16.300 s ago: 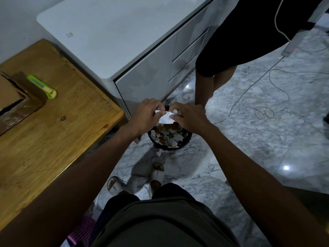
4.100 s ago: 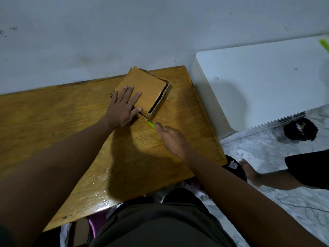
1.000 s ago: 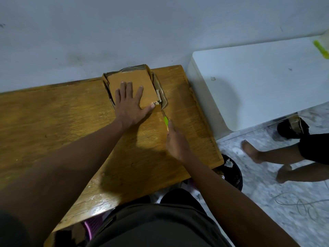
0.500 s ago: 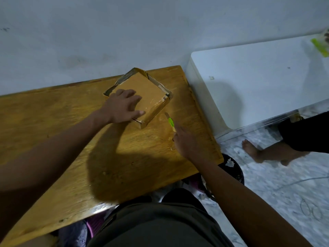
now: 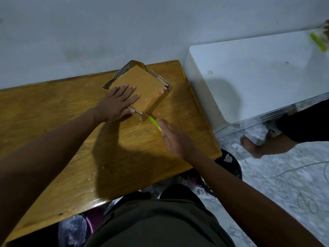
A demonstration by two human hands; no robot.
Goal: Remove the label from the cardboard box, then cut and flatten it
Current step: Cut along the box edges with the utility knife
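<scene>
Left hand (image 5: 116,102) flat on cardboard box (image 5: 142,86); right hand (image 5: 175,139) grips cutter (image 5: 154,122) at its corner.

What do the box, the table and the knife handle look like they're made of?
Box: brown cardboard, with glossy tape and frayed edges. Table: varnished wood, its grain and sheen visible. Knife handle, held in the right hand: probably plastic, judging by its bright uniform green.

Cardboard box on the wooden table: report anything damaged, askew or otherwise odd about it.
The cardboard box sits skewed to the table edges, its far and right walls ragged and splayed outward. That fits the cutting under way: the left hand presses it flat while the right hand holds a green cutter at its near corner. Nothing else stands out.
</scene>
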